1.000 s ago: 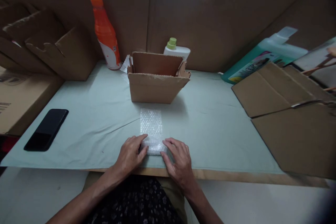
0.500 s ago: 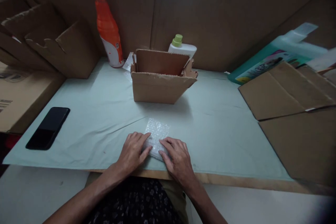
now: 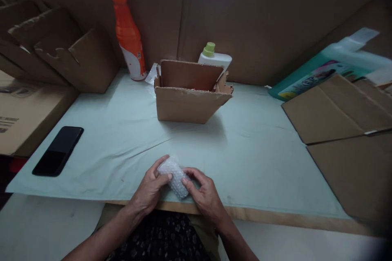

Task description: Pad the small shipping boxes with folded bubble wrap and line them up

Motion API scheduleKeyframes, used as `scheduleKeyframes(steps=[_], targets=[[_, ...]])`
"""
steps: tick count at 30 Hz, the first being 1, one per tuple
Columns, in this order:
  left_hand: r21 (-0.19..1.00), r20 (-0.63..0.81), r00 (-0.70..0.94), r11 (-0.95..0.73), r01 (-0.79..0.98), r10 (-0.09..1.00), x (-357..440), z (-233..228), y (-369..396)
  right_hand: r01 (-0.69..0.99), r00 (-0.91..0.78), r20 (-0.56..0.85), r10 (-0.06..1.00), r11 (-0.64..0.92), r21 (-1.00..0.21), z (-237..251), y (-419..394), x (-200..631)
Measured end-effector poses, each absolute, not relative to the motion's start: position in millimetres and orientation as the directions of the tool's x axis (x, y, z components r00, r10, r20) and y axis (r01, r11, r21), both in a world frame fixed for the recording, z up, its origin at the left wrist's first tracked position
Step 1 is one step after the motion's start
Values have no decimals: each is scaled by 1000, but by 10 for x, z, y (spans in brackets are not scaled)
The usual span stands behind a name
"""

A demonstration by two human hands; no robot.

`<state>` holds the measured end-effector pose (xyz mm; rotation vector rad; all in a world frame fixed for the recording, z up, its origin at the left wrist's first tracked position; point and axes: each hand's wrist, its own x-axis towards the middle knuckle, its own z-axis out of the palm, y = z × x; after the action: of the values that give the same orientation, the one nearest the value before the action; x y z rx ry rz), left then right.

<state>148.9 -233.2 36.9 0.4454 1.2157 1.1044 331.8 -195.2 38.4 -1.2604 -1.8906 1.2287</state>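
left hand (image 3: 149,191) is partly closed on a small bundle of clear bubble wrap (image 3: 175,180), its thumb pressed across the upper face and its fingers reaching along the left side, a fingertip showing at the far corner. right hand (image 3: 206,196) grips the same bundle from the other side, thumb laid on the upper face near the right edge, index finger bent against the far right side, the other fingers curled underneath or behind, where they cannot be made out. neither hand is spread wide; the bundle fills the space between them. it sits at a slant just inside the front edge of the counter (image 3: 260,159), and whether it touches the cloth there cannot be told. what the wrap encloses is hidden.

beyond the hands, well apart from them, an open cardboard box (image 3: 186,106) stands upright with its flaps raised. behind it is a white bottle with a green cap (image 3: 214,60), partly covered by the box. a black phone (image 3: 58,151) lies flat to the left.
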Motion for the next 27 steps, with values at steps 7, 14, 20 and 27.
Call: scheduleKeyframes(steps=[7, 14, 20, 27], targets=[[969, -222, 106, 207, 136, 969, 1552, 412, -2330, 417, -470, -67, 880, 154, -896, 622, -1856, 3444], [858, 194, 345, -329, 394, 919, 1416, 531, -2140, 496, -631, -57, 774, 346, -796, 973, -1630, 3495], [364, 672, 167, -518, 774, 721, 946, 1341, -1218, 453, -550, 227, 804, 515, -727, 1718, -1234, 3808], [224, 665, 243, -499, 837, 707, 890, 1205, -687, 676, -361, 637, 681, 662, -324, 2347, -270, 3633]])
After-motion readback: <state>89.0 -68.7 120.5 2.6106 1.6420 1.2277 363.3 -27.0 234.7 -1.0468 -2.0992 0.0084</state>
